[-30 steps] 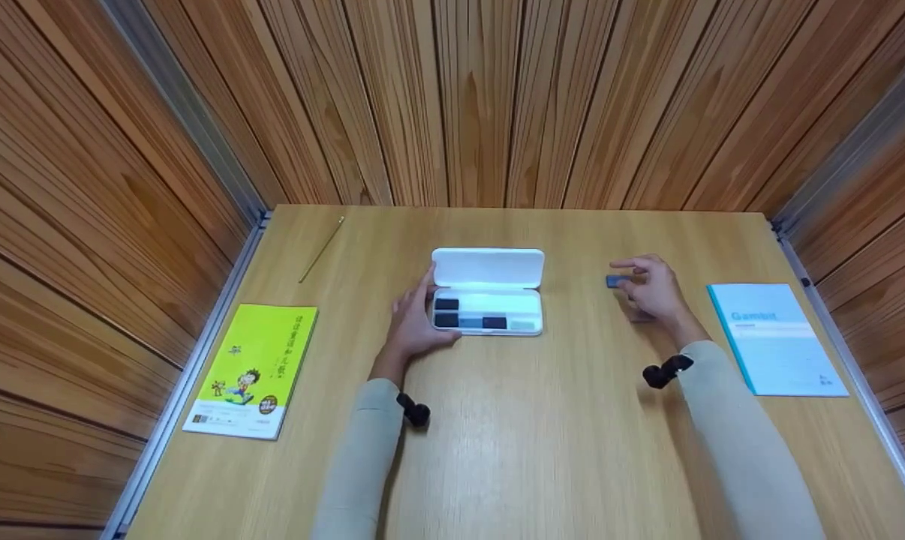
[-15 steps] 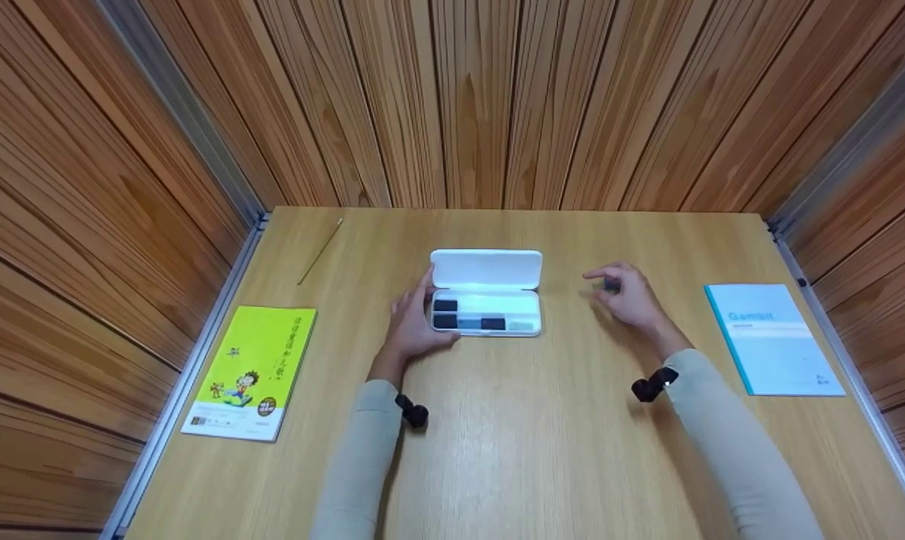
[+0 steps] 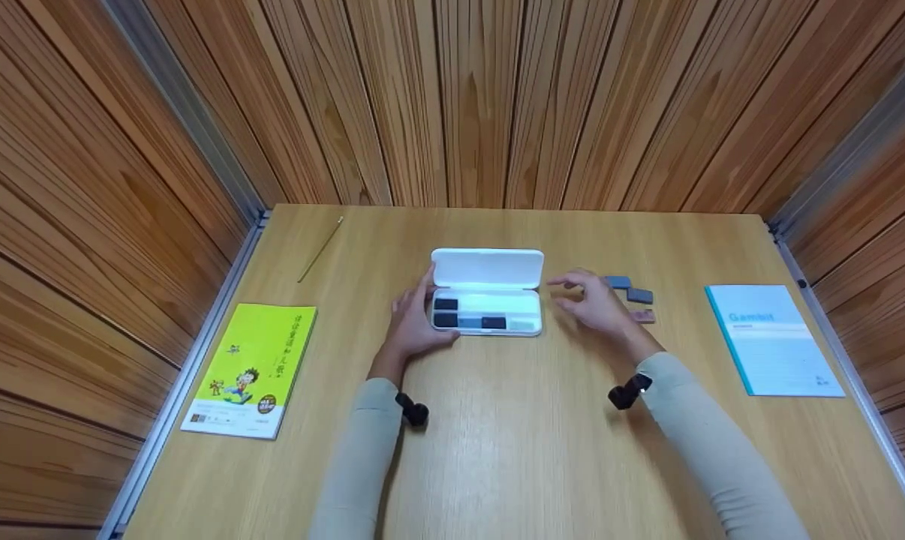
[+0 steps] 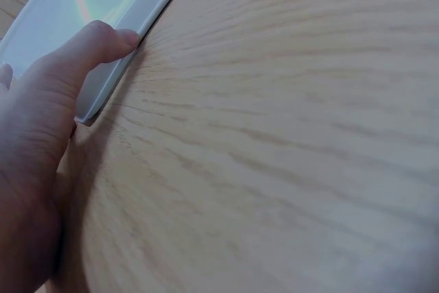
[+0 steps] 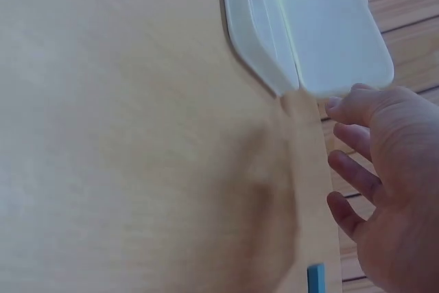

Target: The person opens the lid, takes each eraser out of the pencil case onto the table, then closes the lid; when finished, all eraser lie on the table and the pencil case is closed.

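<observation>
A white pencil case [image 3: 514, 301] lies with its lid raised at the middle of the table. My left hand [image 3: 413, 319] grips its left end, thumb along the front edge [image 4: 130, 46] and fingers at the side. Inside sit several dark blocks [image 3: 446, 320], a blue one [image 3: 470, 322] and a pale one [image 3: 524, 325]. My right hand [image 3: 595, 304] hovers just right of the case, its fingers loosely bent and holding nothing. Behind that hand lie a blue eraser-like block [image 3: 618, 282], a grey-blue block [image 3: 640, 295] and a pinkish block [image 3: 643, 316].
A yellow-green book [image 3: 254, 367] lies at the left and a pale blue notebook [image 3: 775, 341] at the right. A thin stick [image 3: 320, 250] rests near the back left. Wood-panelled walls [image 3: 475, 105] stand behind and beside the table [image 3: 497, 450].
My right hand has moved left from the loose blocks toward the pencil case, leaving the blocks in plain view. My left hand stays on the case.
</observation>
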`<state>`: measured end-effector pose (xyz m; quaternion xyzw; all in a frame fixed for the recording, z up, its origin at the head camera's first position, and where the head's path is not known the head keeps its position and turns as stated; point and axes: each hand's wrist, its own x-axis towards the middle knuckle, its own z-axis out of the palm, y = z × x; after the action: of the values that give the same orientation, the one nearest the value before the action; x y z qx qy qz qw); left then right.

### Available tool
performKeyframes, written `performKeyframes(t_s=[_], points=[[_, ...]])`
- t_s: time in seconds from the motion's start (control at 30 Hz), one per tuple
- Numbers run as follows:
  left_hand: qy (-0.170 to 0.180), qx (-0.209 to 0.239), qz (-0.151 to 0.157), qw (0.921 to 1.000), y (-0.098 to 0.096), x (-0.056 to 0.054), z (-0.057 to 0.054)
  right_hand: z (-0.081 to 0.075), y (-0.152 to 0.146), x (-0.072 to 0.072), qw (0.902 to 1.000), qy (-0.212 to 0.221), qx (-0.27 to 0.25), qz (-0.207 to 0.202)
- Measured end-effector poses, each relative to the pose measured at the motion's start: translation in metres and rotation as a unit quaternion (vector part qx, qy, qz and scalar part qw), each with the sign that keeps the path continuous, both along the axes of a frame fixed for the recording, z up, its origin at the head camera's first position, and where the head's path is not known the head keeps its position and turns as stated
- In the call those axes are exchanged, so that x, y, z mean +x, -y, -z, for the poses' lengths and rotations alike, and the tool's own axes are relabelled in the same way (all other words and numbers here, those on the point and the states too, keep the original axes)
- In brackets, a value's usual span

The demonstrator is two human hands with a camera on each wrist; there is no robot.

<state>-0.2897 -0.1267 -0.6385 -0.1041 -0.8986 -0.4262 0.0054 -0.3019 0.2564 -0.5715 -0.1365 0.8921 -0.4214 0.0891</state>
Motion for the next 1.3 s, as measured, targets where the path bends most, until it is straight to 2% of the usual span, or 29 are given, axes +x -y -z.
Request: performKeyframes(t_s=[0.27,0.47,0.7,1.0,1.3], points=[[-0.001,0.005,0.004,1.0,0.0,-0.002,0.002,-0.005,0.033,0.004,0.9992,0.017,-0.031,-0.021],[-0.004,0.002,0.002,1.0,0.0,-0.002,0.002,-0.003,0.06,0.004,0.9981,0.004,-0.04,-0.048],[0.008,-0.002,-0.002,1.0,-0.001,-0.001,0.001,-0.001,0.092,0.002,0.997,0.019,-0.056,-0.051],[0.01,-0.009,-0.006,0.9999,-0.002,-0.002,-0.001,0.001,0.126,-0.004,0.9956,0.008,-0.042,-0.084],[0.017,-0.013,-0.015,0.9997,-0.003,-0.001,-0.003,0.006,0.15,-0.009,0.9952,0.028,-0.026,-0.09]])
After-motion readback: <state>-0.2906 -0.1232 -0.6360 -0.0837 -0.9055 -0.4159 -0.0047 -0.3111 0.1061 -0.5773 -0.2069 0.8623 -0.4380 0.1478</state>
